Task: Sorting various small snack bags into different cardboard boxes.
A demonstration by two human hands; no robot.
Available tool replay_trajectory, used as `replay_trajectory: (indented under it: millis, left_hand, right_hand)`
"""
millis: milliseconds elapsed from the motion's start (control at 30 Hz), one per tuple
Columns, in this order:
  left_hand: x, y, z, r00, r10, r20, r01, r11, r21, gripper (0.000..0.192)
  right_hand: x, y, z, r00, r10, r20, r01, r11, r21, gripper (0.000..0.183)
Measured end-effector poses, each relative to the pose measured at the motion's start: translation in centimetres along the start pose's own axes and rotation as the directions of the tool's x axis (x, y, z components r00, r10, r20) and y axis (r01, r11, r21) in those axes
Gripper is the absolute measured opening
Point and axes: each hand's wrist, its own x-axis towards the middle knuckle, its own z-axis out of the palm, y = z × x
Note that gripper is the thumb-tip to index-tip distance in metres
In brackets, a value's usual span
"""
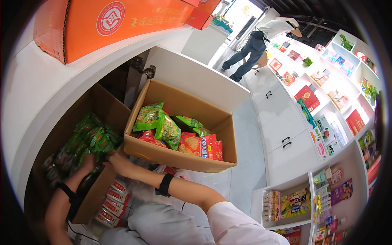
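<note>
Inside the shadowed cabinet stands a cardboard box (92, 196) filled with green snack packets (101, 139). My left hand (88, 163) reaches down among these packets; its fingertips are hidden, so whether it grips one is unclear. At the same box's right rim, my right hand (118, 163) is bent over the edge with its thumb towards the packets. What its fingers hold cannot be made out. To the right, a second open cardboard box (180, 157) holds green noodle-snack packets (168, 128) and red ones (191, 145).
An open white cabinet door (196, 76) stands behind the second box. Overhead, an orange carton (128, 24) rests on the white counter (27, 88). Red-and-white packs (111, 203) lie by my knees. White display shelves (309, 196) line the right; another person (254, 46) stands farther back.
</note>
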Motion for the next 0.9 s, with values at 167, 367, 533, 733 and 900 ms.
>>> replay_trajectory:
  millis: [167,367,533,733,900]
  left_hand:
    - [0.1,3.5,-3.5,0.989,-0.147,0.033,0.147,0.989,-0.008,0.022]
    - [-3.5,-4.9,3.2,0.997,-0.021,-0.068,0.045,0.925,0.378,0.027]
    - [-4.9,-10.2,2.9,0.952,-0.056,0.299,-0.066,0.922,0.383,0.031]
    - [-0.5,1.3,-2.1,0.996,-0.069,0.056,0.068,0.998,0.014,0.011]
    - [0.4,3.7,-2.4,0.976,-0.127,0.178,0.080,0.965,0.250,0.014]
  right_hand:
    - [0.0,1.2,0.7,1.000,0.022,-0.017,-0.023,0.999,-0.048,0.024]
    - [0.9,-0.1,1.5,0.999,-0.039,0.034,0.040,0.999,-0.015,0.024]
    - [1.4,-1.7,2.8,0.994,-0.107,0.005,0.107,0.994,0.013,0.024]
    - [0.3,1.6,0.9,0.998,0.042,0.043,-0.038,0.995,-0.091,0.023]
    - [0.1,3.1,1.0,0.999,-0.026,-0.021,0.022,0.989,-0.149,0.022]
